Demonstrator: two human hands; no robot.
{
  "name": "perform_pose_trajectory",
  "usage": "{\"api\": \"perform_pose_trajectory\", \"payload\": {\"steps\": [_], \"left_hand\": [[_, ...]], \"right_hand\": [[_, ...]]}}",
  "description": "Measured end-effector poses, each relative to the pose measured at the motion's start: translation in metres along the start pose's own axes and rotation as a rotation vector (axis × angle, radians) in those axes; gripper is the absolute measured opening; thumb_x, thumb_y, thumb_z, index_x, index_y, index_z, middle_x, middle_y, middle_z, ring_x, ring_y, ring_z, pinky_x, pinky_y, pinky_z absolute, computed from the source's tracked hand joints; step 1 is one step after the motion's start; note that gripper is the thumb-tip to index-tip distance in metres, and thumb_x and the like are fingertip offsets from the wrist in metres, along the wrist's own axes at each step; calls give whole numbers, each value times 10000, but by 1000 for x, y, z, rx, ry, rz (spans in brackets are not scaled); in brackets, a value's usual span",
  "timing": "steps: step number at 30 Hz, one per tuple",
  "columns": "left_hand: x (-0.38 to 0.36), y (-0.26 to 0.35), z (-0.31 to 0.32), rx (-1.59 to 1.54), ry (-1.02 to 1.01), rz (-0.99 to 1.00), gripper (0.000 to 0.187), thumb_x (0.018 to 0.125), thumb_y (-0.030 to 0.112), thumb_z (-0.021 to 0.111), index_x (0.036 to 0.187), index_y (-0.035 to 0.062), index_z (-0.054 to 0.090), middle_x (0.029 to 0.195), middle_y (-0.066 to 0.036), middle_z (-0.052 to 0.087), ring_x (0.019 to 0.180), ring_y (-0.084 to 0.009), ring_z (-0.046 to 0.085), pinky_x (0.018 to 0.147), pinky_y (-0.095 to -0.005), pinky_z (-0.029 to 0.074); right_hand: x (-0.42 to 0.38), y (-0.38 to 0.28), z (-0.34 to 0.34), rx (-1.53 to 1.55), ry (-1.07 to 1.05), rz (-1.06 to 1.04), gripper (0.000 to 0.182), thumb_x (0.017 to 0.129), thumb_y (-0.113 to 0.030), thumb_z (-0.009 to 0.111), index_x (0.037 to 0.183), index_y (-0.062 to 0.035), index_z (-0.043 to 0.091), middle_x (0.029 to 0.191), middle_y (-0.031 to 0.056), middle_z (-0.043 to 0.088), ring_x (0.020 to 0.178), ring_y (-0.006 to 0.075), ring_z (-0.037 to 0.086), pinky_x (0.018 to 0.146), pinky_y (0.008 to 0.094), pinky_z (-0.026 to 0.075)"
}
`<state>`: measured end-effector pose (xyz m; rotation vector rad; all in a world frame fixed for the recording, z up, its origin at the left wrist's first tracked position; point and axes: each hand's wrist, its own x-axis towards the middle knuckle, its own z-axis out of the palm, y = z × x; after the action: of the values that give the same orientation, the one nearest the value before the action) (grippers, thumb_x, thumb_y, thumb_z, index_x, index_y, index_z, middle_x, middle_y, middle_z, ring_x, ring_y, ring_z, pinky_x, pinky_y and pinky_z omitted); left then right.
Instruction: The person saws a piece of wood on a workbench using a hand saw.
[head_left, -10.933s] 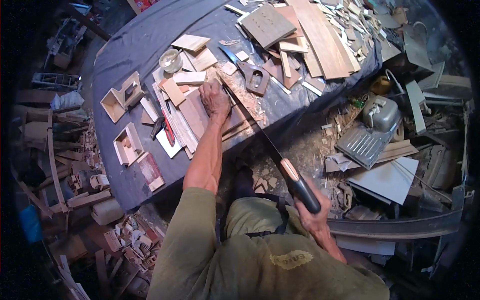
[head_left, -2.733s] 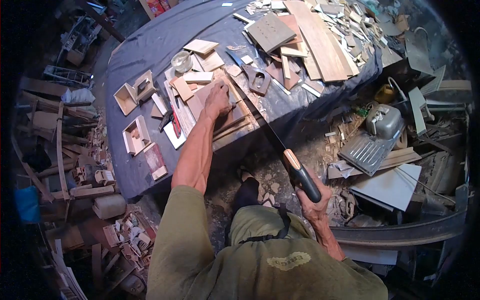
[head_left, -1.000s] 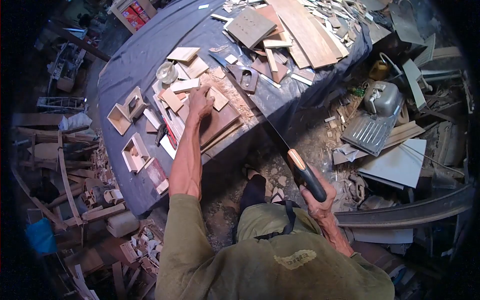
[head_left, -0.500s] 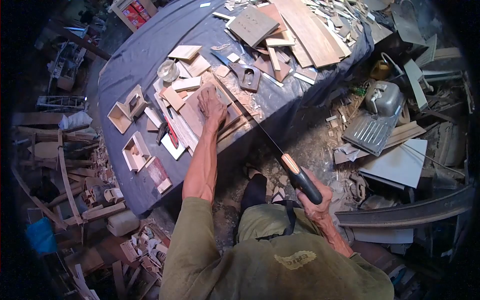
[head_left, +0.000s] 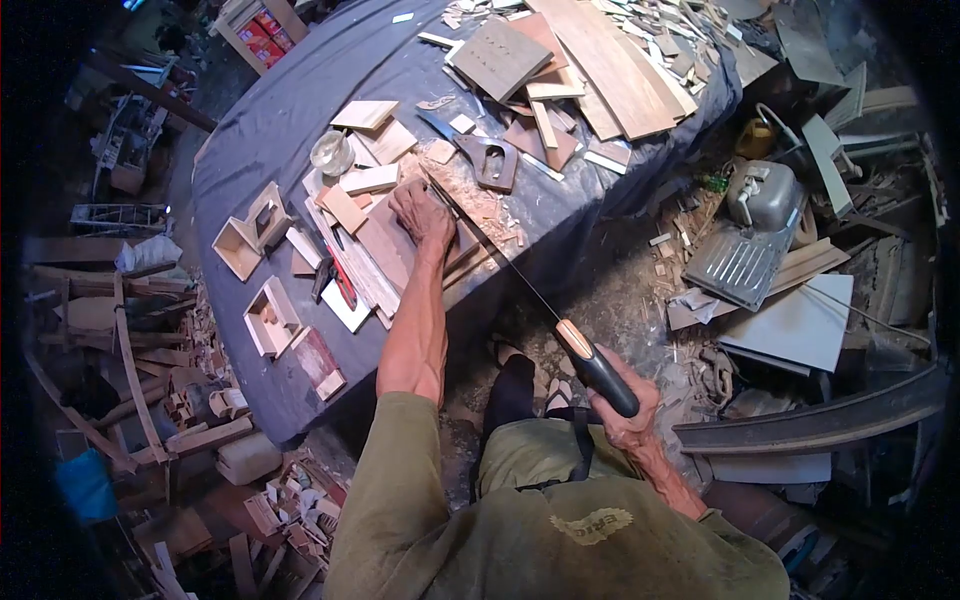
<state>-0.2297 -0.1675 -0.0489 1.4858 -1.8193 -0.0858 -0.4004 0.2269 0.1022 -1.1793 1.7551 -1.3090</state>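
My right hand (head_left: 630, 405) is wrapped round the black and orange handle of a handsaw (head_left: 598, 372). The thin blade runs up and left to the wood under and beside my other hand. My left hand (head_left: 421, 212) presses down on a brown board (head_left: 386, 236) near the table's edge, with its fingers bent; whether they pinch anything is hard to see. Sawdust (head_left: 476, 200) lies to the right of the blade's tip. A second saw (head_left: 492, 162) with a wooden handle rests beyond it. Red-handled pliers (head_left: 343, 281) lie left of the board.
The cloth-covered table (head_left: 300, 95) also bears small wooden boxes (head_left: 268, 315), a glass jar (head_left: 332, 153), offcuts and long planks (head_left: 615, 65). On the floor to the right are a metal sink (head_left: 745, 240), a white panel (head_left: 795, 325) and a curved beam (head_left: 820, 425).
The saw and my right hand have shifted slightly up and left. My left hand stays on the board, its fingers a little more drawn in. The view has moved slightly.
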Motion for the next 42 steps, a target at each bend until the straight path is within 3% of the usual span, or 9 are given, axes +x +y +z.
{"api": "perform_pose_trajectory", "payload": {"steps": [8, 17, 21, 26, 30, 36, 41, 42], "left_hand": [[2, 2, -1, -19, 18, 26, 336, 846, 286, 688, 1058, 28, 646, 1079, -218, 582, 1093, -404, 477, 980, -482, 364], [1, 10, -11, -35, 16, 46, 237, 871, 184, 629, 1063, 45, 643, 1055, -230, 583, 1053, -420, 501, 942, -510, 389], [4, 8, -6, -58, 43, 63, 234, 831, 140, 643, 1030, 17, 632, 1065, -232, 583, 1069, -412, 494, 967, -508, 385], [5, 2, -5, -88, 33, 111, 220, 883, 152, 593, 1057, 23, 629, 1094, -248, 573, 1074, -448, 503, 916, -536, 409], [7, 1, -4, -76, -19, 81, 181, 848, 79, 571, 1004, 6, 626, 1090, -225, 593, 1085, -420, 505, 982, -521, 383], [9, 5, -4, -27, -24, 82, 179, 856, 108, 603, 1011, 26, 638, 1075, -207, 616, 1089, -408, 516, 972, -495, 383], [10, 6, -6, -40, -13, 81, 194, 861, 158, 648, 1009, 33, 648, 1060, -197, 643, 1120, -391, 529, 979, -472, 365], [9, 4, -4, -38, -18, 53, 196, 861, 159, 650, 1010, 32, 649, 1065, -198, 644, 1126, -390, 529, 981, -475, 363]], "right_hand": [[-3, 1, -1, -11, -5, -40, 569, 785, 15, 726, 1342, -32, 617, 947, 167, 739, 749, 168, 717, 703, 282, 544], [-4, -4, 1, -20, -3, -30, 604, 780, 20, 719, 1369, -39, 602, 912, 155, 739, 711, 144, 703, 673, 277, 540], [-4, -8, 5, 8, -24, -19, 608, 771, 26, 714, 1366, -35, 603, 909, 158, 736, 708, 138, 703, 670, 274, 541], [0, -3, 4, -39, -16, -90, 624, 761, 26, 702, 1373, -33, 591, 957, 181, 737, 706, 175, 717, 681, 285, 553], [1, -4, 1, -55, -37, -114, 631, 757, 24, 695, 1376, -34, 585, 990, 195, 737, 703, 208, 721, 678, 302, 557], [-2, -12, 1, -20, -95, -49, 626, 770, 18, 697, 1383, -31, 578, 915, 179, 724, 691, 211, 718, 643, 325, 552], [-7, 5, 9, -49, -66, -177, 645, 768, 6, 703, 1397, -28, 563, 784, 153, 690, 557, 206, 662, 540, 329, 513], [-8, 5, 9, -35, -80, -134, 631, 762, 16, 693, 1379, -8, 569, 846, 156, 704, 598, 219, 679, 581, 322, 526]]}}
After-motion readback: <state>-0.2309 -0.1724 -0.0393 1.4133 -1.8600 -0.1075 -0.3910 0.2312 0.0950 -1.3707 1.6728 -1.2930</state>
